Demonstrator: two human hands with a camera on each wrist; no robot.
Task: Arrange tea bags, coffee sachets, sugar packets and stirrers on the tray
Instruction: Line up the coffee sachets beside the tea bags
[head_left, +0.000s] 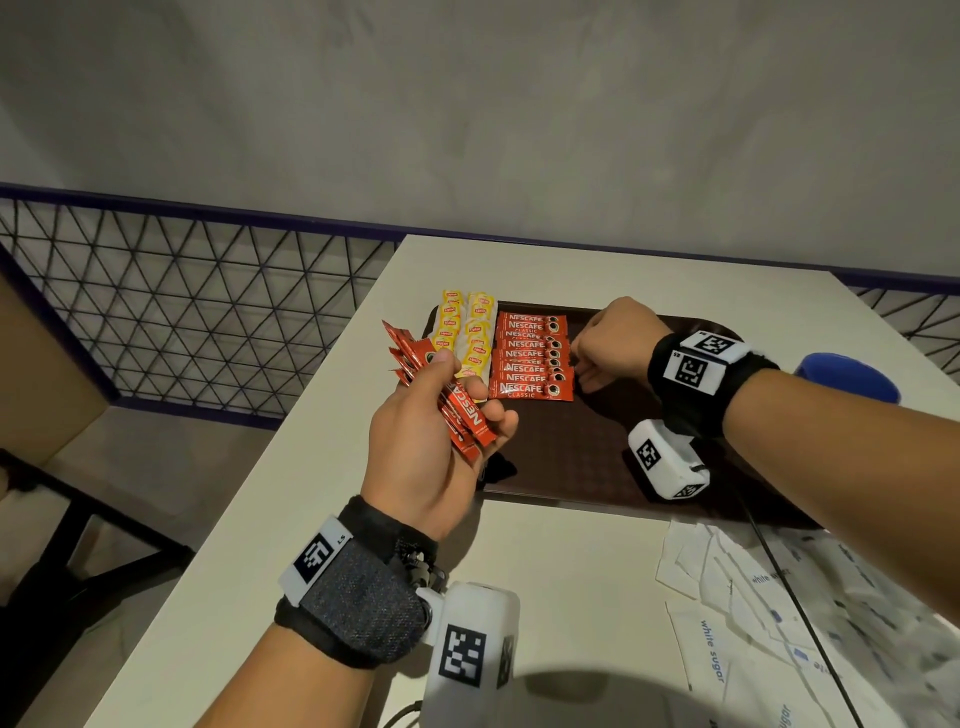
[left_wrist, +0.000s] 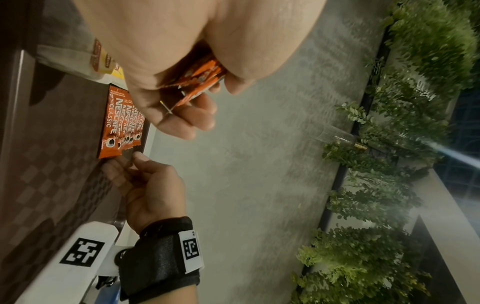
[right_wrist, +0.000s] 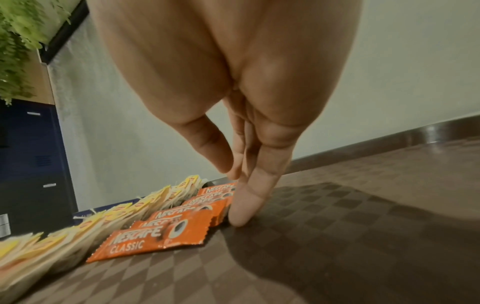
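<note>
On the far left part of the dark brown tray (head_left: 582, 457), the tea bags (head_left: 467, 332) lie in two yellow columns and beside them the laid coffee sachets (head_left: 532, 358) overlap in one neat red column — each kind kept to its own lane, I judge, so the rest of the tray stays free for what is to come. The left hand (head_left: 431, 441) is curled round a spare bundle of sachets (head_left: 457, 410), held above the white surface (head_left: 311, 519) just beside the tray as a ready supply. The right hand (head_left: 613, 343) holds nothing; its straight fingertips (right_wrist: 244, 214) press on the tray at the right ends of the laid sachets, seemingly to nudge that edge square. The sugar packets (head_left: 769, 603) wait in a loose heap on the surface near the tray's front edge — not yet arranged. Stirrers I cannot make out.
</note>
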